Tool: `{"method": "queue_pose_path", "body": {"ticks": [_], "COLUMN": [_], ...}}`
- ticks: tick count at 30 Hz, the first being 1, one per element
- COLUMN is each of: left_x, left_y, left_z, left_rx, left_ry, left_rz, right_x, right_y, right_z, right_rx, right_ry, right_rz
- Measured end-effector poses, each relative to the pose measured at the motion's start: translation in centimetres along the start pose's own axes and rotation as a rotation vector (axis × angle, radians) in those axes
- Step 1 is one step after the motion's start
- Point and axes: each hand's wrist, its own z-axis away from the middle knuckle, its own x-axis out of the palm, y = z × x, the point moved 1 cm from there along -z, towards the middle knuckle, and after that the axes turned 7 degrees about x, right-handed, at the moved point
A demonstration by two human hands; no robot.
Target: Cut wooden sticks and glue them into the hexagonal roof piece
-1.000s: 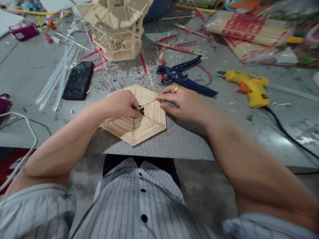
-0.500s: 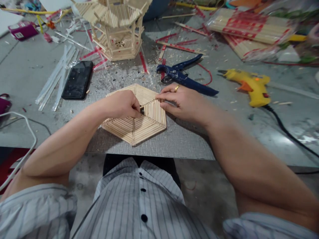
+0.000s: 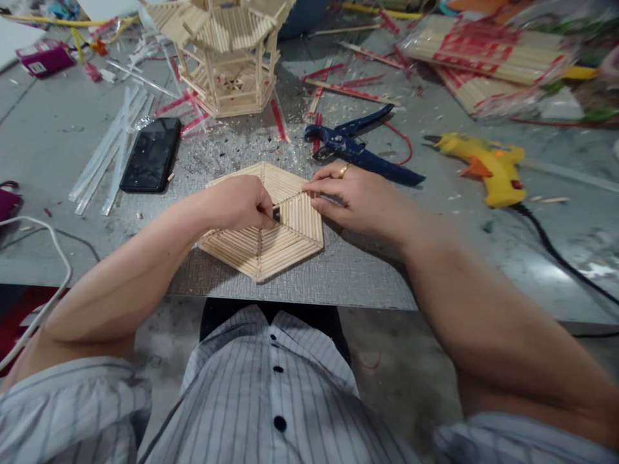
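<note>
A hexagonal panel of thin wooden sticks [image 3: 290,246] lies flat near the table's front edge, its sticks set in triangular sections around a small central gap. My left hand [image 3: 242,203] reaches over it from the left. Its fingers are closed and bent down at the gap, pinching at the inner edge; the fingertips are partly hidden. My right hand [image 3: 355,196], with a ring on one finger, rests at the panel's upper right edge. Its fingers are slightly apart, the tips touching the sticks. Behind the panel stands a pavilion-like model of similar sticks [image 3: 232,71].
Blue cutting pliers [image 3: 358,145] lie just beyond my right hand. A yellow glue gun [image 3: 483,164] with a black cord is at the right. Left are a black phone [image 3: 151,154] and clear glue sticks [image 3: 109,151]. Packs of sticks [image 3: 488,51] lie at the back right.
Hardly anything differs. Both hands stay at the same places on the stick panel, and the view has shifted very slightly.
</note>
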Motion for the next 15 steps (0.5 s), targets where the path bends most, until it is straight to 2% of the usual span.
{"method": "queue_pose_path", "body": {"ticks": [7,15], "left_x": [0.12,-0.22], "left_y": [-0.54,-1.04], "left_z": [-0.15,0.03], "left_rx": [-0.004,-0.005], "left_ry": [0.031,0.008], "left_rz": [0.007,0.068], "right_x": [0.11,-0.04], "right_y": [0.11,-0.02], "right_z": [0.01,0.09], "right_rx": [-0.003,0.001], "right_ry": [0.012,0.007], "right_rz": [-0.006,-0.008]}}
